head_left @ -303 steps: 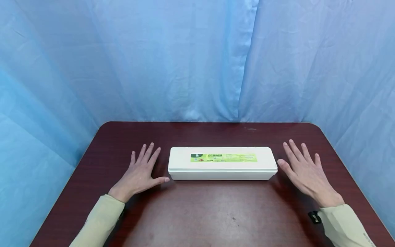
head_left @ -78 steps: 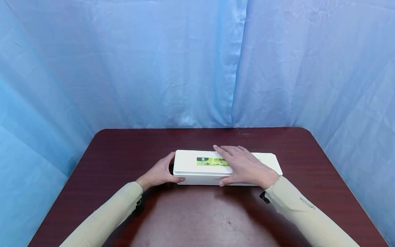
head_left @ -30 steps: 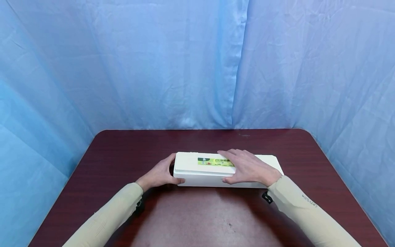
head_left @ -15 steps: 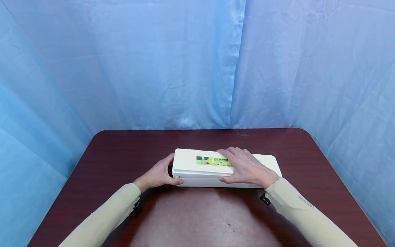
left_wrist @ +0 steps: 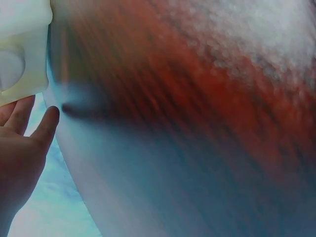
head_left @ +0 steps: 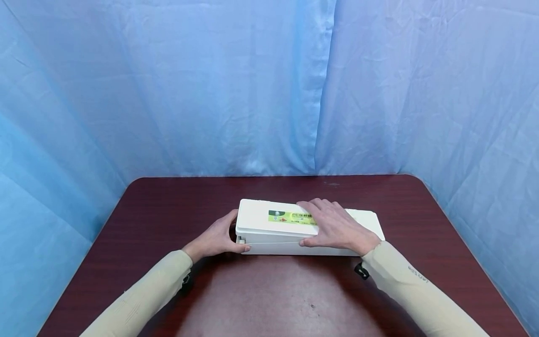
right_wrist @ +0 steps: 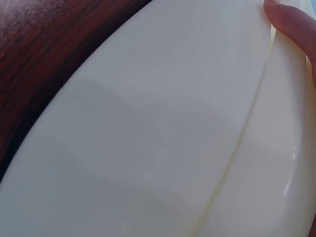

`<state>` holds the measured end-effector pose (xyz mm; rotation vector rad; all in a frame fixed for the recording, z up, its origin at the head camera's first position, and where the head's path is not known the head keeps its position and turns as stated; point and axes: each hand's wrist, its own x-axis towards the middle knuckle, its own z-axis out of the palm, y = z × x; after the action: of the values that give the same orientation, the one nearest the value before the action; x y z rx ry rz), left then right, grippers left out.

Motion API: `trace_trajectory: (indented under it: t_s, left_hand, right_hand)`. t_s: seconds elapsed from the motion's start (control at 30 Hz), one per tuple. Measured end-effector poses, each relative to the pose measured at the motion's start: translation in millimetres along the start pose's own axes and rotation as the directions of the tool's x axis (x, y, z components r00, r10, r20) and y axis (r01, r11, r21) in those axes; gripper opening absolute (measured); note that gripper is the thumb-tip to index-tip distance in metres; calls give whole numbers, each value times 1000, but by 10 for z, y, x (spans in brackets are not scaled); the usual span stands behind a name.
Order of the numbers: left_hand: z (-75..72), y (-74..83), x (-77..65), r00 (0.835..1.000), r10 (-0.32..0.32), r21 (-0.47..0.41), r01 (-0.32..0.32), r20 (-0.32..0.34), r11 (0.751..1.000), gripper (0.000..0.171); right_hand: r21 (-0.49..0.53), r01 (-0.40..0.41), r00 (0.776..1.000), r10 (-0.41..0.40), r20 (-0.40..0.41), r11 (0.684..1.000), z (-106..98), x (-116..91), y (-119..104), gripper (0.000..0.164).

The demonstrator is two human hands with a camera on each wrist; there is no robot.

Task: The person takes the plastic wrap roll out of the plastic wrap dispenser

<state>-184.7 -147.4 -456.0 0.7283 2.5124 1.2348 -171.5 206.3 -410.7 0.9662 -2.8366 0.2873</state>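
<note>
A long white cling film box lies across the table, its lid tilted up at the left front corner. A green and yellow label on the lid is partly covered by my right hand. That hand grips the lid from above, its thumb at the seam, which widens beside it in the right wrist view. My left hand holds the left end of the box between thumb and fingers. At that end, the left wrist view shows a pale round piece inside the box.
The box stands on a dark red-brown table with rounded far corners. Blue curtains hang behind the table and along both sides.
Both hands have come from lying flat beside the box to holding it. Over the last second, the lid's left end has risen and a gap has appeared beneath it.
</note>
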Motion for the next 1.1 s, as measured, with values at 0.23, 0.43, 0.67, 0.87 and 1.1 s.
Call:
trace_trajectory:
  t_s: [0.23, 0.43, 0.67, 0.87, 1.1]
  left_hand:
    - [23, -5, -14, 1000, -14, 2, 14, -2, 1000, 96]
    - [25, 0, -9, 1000, -11, 10, 11, -2, 1000, 93]
    - [15, 19, 10, 999, -46, 17, 46, -7, 999, 99]
    - [15, 26, 11, 999, -54, 17, 54, -2, 998, 101]
    - [22, 26, -2, 998, -65, 0, 65, 1, 998, 103]
  right_hand:
    - [57, -17, 1000, 17, 5, 998, -50, -6, 36, 98]
    - [48, -27, 999, 29, -41, 998, -117, 27, 77, 99]
    - [51, 29, 999, -30, 21, 998, -62, 0, 27, 99]
    - [43, 53, 997, -56, 53, 998, -76, -43, 4, 99]
    - [71, 46, 998, -49, 46, 996, -151, -69, 13, 96]
